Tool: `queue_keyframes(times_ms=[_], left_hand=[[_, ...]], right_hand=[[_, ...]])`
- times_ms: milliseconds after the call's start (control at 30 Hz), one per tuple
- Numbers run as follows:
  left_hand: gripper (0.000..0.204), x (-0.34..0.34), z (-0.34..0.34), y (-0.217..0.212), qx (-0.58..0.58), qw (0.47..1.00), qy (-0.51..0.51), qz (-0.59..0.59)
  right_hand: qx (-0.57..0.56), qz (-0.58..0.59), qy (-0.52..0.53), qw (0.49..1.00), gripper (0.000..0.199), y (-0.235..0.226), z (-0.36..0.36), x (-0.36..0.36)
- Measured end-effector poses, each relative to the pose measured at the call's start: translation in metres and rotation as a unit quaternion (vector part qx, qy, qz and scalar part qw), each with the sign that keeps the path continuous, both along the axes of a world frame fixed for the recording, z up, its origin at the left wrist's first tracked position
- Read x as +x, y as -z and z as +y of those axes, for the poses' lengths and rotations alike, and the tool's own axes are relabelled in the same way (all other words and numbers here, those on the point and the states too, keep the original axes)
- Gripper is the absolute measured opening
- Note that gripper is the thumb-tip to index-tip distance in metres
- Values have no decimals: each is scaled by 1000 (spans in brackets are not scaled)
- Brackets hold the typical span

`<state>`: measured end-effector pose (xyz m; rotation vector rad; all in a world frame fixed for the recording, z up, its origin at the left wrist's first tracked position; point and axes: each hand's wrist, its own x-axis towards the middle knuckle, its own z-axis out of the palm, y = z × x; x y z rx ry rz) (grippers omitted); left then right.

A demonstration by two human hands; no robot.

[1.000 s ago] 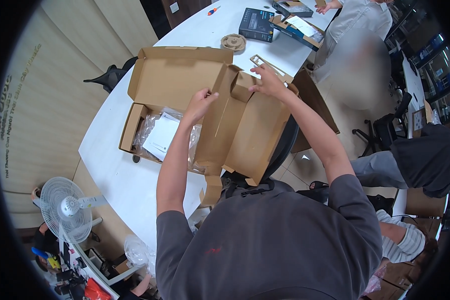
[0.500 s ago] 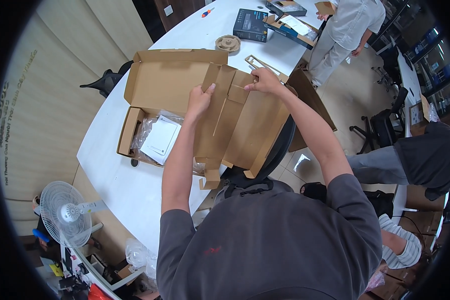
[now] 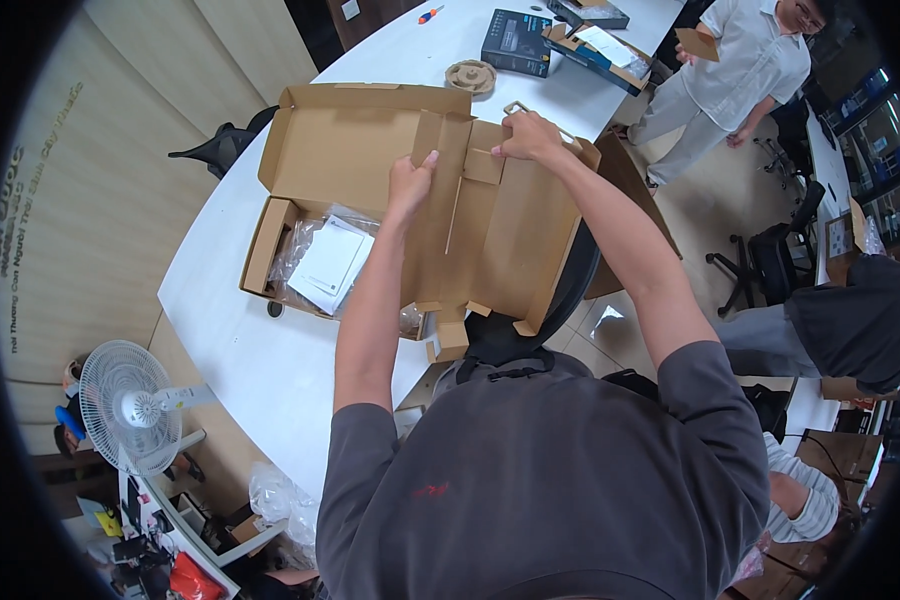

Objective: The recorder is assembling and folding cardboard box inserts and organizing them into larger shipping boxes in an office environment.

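Both hands hold a brown folded cardboard sheet [image 3: 520, 225] with creased panels and small tabs, spread open in front of me. My left hand [image 3: 410, 187] is closed on its left panel, thumb up. My right hand [image 3: 530, 138] pinches its far edge beside a small square flap. Left of the sheet, an open cardboard box [image 3: 257, 245] lies on the table, its lid [image 3: 355, 135] folded back. White papers or booklets [image 3: 332, 265] and a clear plastic bag [image 3: 295, 250] lie inside; the sheet and my left forearm hide part of the box.
The white table [image 3: 230, 350] also bears a round moulded pulp piece [image 3: 470, 77], a dark box [image 3: 516, 43] and a screwdriver [image 3: 430, 15]. A chair [image 3: 570, 290] is under the sheet. A fan [image 3: 130, 408] stands left; a person in white [image 3: 740, 70] stands far right.
The cardboard sheet has opened out flatter between my hands, its middle flap turning level. The view has shifted slightly. The person in white has raised a piece of cardboard into fuller view.
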<state>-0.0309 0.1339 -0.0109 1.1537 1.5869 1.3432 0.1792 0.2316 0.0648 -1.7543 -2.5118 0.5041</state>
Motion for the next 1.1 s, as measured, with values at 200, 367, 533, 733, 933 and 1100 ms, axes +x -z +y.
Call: queue_keyframes(times_ms=[200, 367, 533, 733, 933, 1100], left_hand=[[27, -5, -10, -8, 3, 1000, -29, -10], [29, -15, -13, -19, -6, 998, -61, 30], [31, -26, -5, -29, -2, 993, -68, 97], [28, -7, -6, -38, 10, 992, -22, -124], [26, -51, -23, -12, -31, 988, -114, -98], [28, -130, -86, 21, 17, 973, -219, -67]], right_hand=[[214, 15, -123, 969, 68, 9, -9, 4], [313, 182, -197, 911, 70, -3, -29, 5], [333, 137, -272, 893, 71, 1, -58, 9], [266, -9, -248, 932, 76, 29, -50, -2], [193, 94, -244, 946, 71, 54, -56, -44], [246, 242, -317, 883, 54, 27, -113, -77]])
